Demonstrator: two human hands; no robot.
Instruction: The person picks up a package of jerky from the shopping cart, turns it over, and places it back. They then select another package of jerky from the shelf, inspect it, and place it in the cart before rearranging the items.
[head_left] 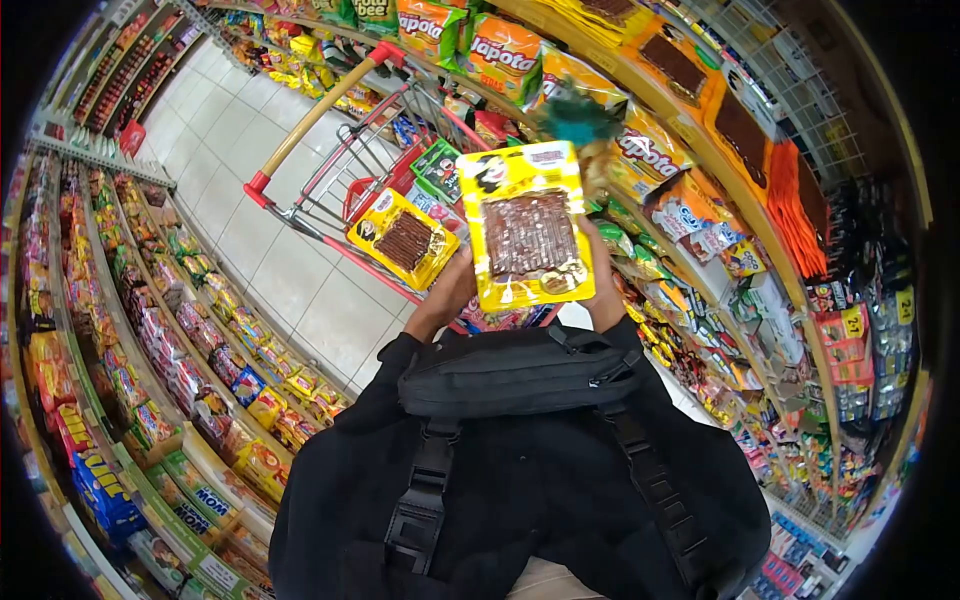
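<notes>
A large yellow pack of brown sticks (528, 228) is held up in front of me, its clear window facing up. My right hand (603, 282) grips its right edge, with the fingers mostly behind the pack. My left hand (450, 290) is at the lower right corner of a second, similar yellow pack (403, 238) and seems closed on it; its fingertips are hidden. That second pack is tilted and overlaps the side rim of the shopping cart (325, 238). Beyond it a green package (437, 172) shows in the cart.
Snack shelves (185, 330) curve along my left. On the right, more shelves hold orange chip bags (505, 58) and hanging brown-stick packs (675, 65). A blurred teal shape (578, 118) appears beyond the large pack. White floor tiles (235, 145) lie between the shelves. A black bag (520, 372) crosses my chest.
</notes>
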